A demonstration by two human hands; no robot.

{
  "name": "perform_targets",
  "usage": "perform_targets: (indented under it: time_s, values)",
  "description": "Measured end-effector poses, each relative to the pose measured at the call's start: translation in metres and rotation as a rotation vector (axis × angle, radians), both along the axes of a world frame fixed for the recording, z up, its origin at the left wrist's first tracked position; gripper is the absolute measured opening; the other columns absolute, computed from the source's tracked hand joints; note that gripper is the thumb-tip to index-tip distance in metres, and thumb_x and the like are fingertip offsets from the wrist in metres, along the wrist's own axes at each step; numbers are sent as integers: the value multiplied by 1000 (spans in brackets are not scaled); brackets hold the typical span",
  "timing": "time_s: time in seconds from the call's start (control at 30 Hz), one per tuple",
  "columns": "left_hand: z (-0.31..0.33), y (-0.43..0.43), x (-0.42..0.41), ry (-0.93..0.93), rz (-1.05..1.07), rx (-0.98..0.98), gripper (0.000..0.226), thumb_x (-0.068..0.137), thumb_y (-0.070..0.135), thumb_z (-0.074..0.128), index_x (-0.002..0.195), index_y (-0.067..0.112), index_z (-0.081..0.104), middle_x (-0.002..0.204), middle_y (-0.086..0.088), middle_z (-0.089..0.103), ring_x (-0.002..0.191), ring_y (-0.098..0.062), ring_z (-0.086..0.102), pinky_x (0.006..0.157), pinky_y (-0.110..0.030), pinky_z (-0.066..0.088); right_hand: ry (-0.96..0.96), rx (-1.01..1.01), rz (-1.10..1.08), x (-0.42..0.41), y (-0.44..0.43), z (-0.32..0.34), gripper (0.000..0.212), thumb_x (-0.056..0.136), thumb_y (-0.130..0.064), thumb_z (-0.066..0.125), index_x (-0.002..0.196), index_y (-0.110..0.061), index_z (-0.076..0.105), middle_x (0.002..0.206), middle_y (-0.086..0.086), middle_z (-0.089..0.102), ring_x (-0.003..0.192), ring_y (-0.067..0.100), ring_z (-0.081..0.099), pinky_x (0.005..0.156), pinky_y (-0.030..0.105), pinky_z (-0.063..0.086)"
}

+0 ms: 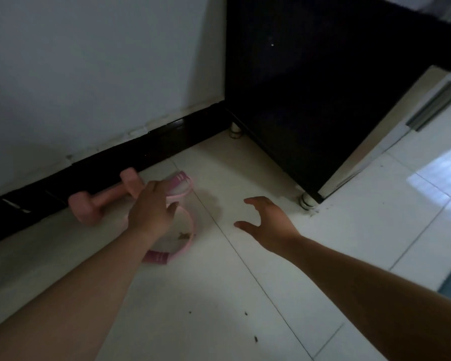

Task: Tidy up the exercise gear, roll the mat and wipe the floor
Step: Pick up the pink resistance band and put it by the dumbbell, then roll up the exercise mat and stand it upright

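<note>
Ring judged light, springy; we noted its padded grip as best hold. Left hand fingers curled over its rim; right hand was spread, empty.

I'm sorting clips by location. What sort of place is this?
Probably a room in a home, at a wall corner. The floor is pale glossy tile, a dark cabinet stands on small round feet, and a pink dumbbell and pink exercise ring are by the dark skirting board.
</note>
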State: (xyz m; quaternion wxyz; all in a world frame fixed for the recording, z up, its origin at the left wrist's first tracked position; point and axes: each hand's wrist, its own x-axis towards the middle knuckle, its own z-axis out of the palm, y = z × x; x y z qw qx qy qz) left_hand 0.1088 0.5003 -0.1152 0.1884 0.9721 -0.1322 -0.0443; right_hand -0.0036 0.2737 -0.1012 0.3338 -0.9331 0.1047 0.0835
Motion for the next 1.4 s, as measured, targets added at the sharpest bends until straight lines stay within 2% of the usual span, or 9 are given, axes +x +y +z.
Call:
perform_targets:
  time_s: [0.07, 0.23, 0.37, 0.57, 0.8, 0.97, 1.13, 1.23, 1.4]
  values:
    - [-4, -22, -12, 30, -56, -35, 46, 85, 22, 64, 127, 11, 50, 129, -15, 49, 116, -35, 49, 90, -39, 41, 7, -18, -29, -13, -11, 2, 63, 84, -48, 62, 138, -24, 38, 143, -5, 40, 127, 13, 41, 99, 20, 30]
    - [-19, -94, -59, 208, -256, -107, 47, 86, 25, 62, 129, 14, 48, 131, -12, 49, 117, -31, 51, 94, -37, 43, 51, -100, -97, -62, -57, 9, 63, 85, -48, 60, 138, -22, 39, 144, -4, 39, 129, 14, 39, 103, 25, 32]
    - [-22, -171, -112, 303, -489, -148, 46, 89, 33, 56, 132, 22, 43, 137, 1, 43, 121, -19, 47, 98, -31, 40, 78, -192, -178, -116, -118, 27, 62, 84, -48, 60, 136, -20, 42, 143, -2, 40, 128, 15, 41, 104, 26, 32]
    - [1, -270, -170, 264, -776, -154, 43, 91, 36, 53, 131, 26, 42, 136, 6, 42, 118, -15, 48, 94, -29, 42, 161, -313, -338, -217, -211, 64, 63, 83, -49, 62, 135, -20, 43, 143, -2, 39, 128, 17, 42, 102, 27, 34]
    - [54, -362, -197, 129, -983, -44, 47, 91, 40, 52, 134, 26, 38, 139, 6, 41, 119, -17, 48, 92, -35, 46, 149, -392, -381, -293, -286, 103, 63, 83, -45, 64, 135, -16, 44, 142, 3, 41, 127, 21, 43, 101, 26, 32]
    - [93, -422, -221, 5, -1023, 49, 46, 92, 41, 50, 134, 26, 38, 139, 5, 41, 118, -18, 49, 92, -38, 48, 32, -322, -461, -321, -342, 86, 64, 82, -47, 64, 135, -16, 43, 142, 2, 40, 126, 21, 43, 102, 29, 35]
    - [110, -485, -260, -58, -1039, 221, 48, 92, 43, 48, 135, 25, 38, 140, 4, 42, 119, -17, 49, 94, -37, 47, -83, -125, -658, -342, -390, 48, 65, 84, -45, 63, 135, -11, 42, 142, 6, 40, 128, 23, 41, 104, 32, 33]
    - [114, -528, -293, -65, -1074, 284, 49, 92, 44, 50, 136, 26, 37, 141, 4, 41, 121, -17, 49, 96, -35, 47, -79, -38, -732, -369, -406, 21, 65, 84, -46, 62, 134, -10, 42, 140, 8, 41, 127, 24, 41, 105, 32, 32]
    - [92, -579, -320, -51, -1124, 324, 50, 91, 46, 50, 135, 28, 37, 141, 5, 42, 121, -15, 49, 96, -32, 47, -26, -5, -830, -414, -425, -20, 67, 85, -49, 59, 136, -11, 40, 142, 4, 38, 130, 21, 37, 106, 30, 31]
